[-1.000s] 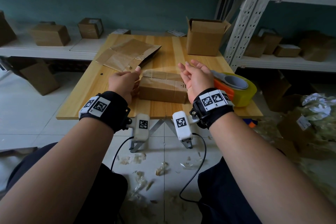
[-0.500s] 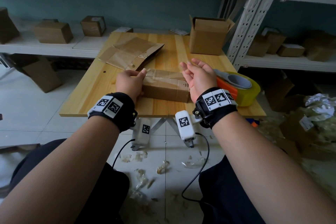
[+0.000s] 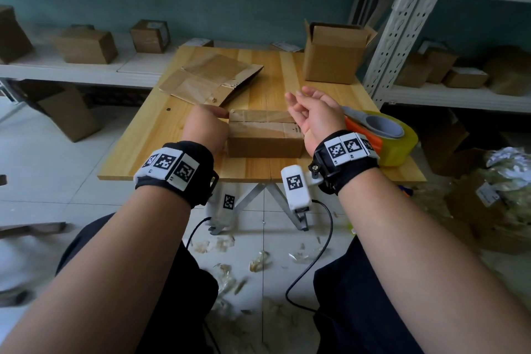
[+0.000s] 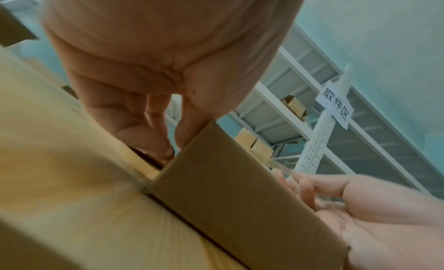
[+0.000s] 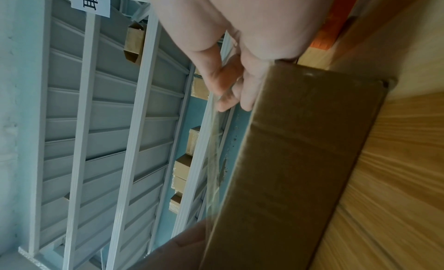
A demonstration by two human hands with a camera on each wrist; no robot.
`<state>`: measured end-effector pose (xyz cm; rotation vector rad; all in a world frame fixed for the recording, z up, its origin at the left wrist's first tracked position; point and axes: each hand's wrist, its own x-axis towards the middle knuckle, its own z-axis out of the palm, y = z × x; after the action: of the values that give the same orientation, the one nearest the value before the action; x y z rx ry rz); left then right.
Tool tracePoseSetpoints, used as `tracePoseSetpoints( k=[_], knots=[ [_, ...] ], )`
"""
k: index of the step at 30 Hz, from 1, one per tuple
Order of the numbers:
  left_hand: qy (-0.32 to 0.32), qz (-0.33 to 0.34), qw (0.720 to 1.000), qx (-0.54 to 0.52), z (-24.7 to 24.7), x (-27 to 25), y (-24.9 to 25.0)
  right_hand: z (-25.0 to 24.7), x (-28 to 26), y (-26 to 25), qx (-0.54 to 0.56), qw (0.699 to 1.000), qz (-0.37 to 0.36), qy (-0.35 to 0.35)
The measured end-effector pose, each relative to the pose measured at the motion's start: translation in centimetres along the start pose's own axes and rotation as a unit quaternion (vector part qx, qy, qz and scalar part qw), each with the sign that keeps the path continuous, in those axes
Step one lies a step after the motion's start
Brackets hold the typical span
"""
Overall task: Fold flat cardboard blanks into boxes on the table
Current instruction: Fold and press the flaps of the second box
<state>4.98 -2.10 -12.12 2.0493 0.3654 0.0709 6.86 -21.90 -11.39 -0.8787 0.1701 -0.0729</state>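
Observation:
A closed brown cardboard box [image 3: 264,138] lies near the front edge of the wooden table [image 3: 161,138]. My left hand [image 3: 205,129] grips its left end, fingers curled down over the far corner [image 4: 153,122]. My right hand [image 3: 310,112] is raised at the right end, palm turned left. In the right wrist view its thumb and fingers [image 5: 228,84] pinch a clear tape strip [image 5: 212,160] that runs along the box's [image 5: 300,160] top edge. The left wrist view shows the box's near face [image 4: 228,188] between both hands.
Flat cardboard blanks [image 3: 209,80] lie at the table's back left and an open box [image 3: 333,57] stands at the back right. A yellow and orange tape dispenser [image 3: 382,135] sits beside my right wrist. A shelf upright [image 3: 393,29] rises at the right. Tape scraps litter the floor.
The box has turned slightly and now lies square to me. My left hand has closed further round its left end. My right hand has kept its raised pose.

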Motion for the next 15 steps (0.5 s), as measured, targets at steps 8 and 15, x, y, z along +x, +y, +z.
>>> tracePoseSetpoints(
  k=[8,15],
  knots=[
    [-0.057,0.064,0.995,0.051,-0.5,-0.2,0.0,-0.3,-0.1,-0.3,-0.011,1.000,-0.003,-0.004],
    [-0.077,0.072,0.994,-0.032,-0.1,-1.7,0.6,-1.3,0.1,-1.3,0.018,0.999,0.014,0.029]
  ],
)
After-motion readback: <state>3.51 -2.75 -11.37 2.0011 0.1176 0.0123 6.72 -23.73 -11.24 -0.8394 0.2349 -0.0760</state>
